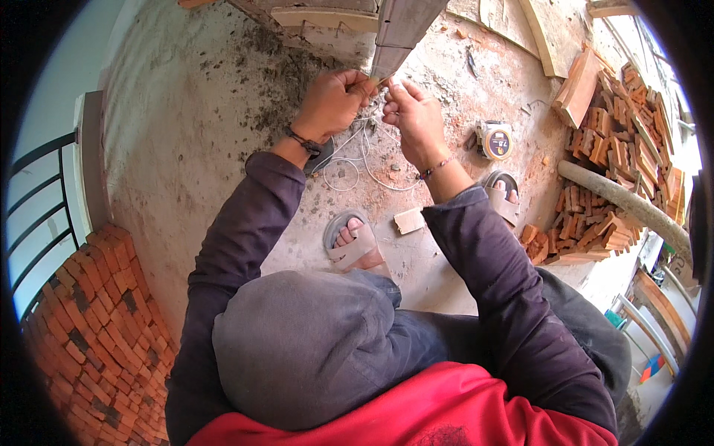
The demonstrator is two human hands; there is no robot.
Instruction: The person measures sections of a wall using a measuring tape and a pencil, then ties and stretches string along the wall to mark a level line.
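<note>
My left hand (327, 104) and my right hand (418, 123) meet at the lower end of a long, pale squared post (401, 37). Both hands are closed in a pinch, thumbs against the fingers, and the fingertips nearly touch. Thin white string (366, 152) rises from loose loops on the floor to the pinched fingers; its end there is too fine to make out. The left fingertips are against the post's bottom edge, the right ones just beside it. To the right of my right hand, a tape measure (497, 141) lies on the floor.
A small wood block (409, 221) lies between my sandalled feet. Broken bricks and tiles (595, 201) are piled at right, with a grey pole (625, 197) across them. Stacked bricks (104, 327) fill the lower left, below a black railing (44, 215). Boards (547, 37) lie at the far right.
</note>
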